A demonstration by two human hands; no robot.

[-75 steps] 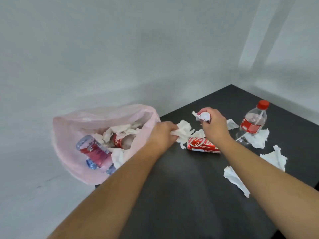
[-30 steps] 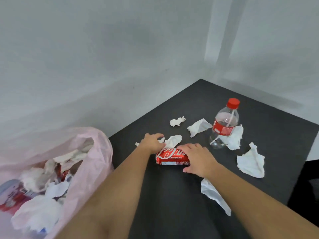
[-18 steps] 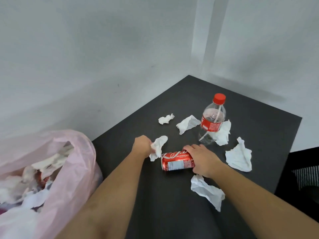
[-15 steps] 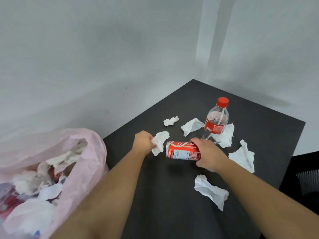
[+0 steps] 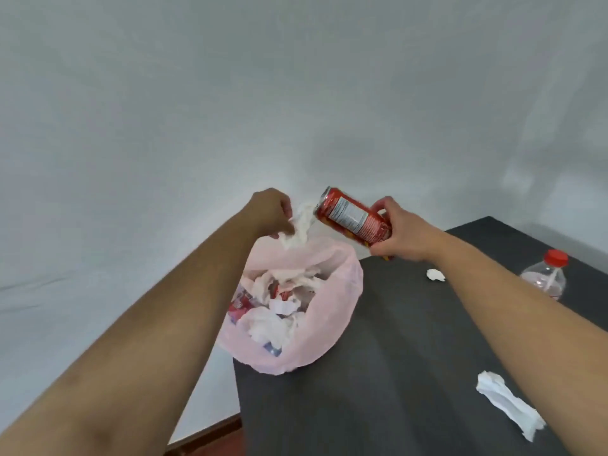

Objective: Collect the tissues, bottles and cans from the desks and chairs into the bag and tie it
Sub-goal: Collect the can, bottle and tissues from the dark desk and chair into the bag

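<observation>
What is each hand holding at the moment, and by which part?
Left hand pinches a crumpled tissue by its upper end; right hand grips the red can around its lower end.

Black desk (image 5: 394, 373) with tissues (image 5: 506, 404), bottle (image 5: 544, 278), bag (image 5: 324, 327)

A dark desk (image 5: 394, 373) stands against a plain pale wall (image 5: 230, 93), above brown floor (image 5: 210, 439).

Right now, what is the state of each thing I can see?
Left hand: shut on tissue, above bag.
Right hand: shut on can, tilted.
Bag: open, holding trash.
Bottle: upright, capped.
Crumpled tissue: lying on desk.
</observation>
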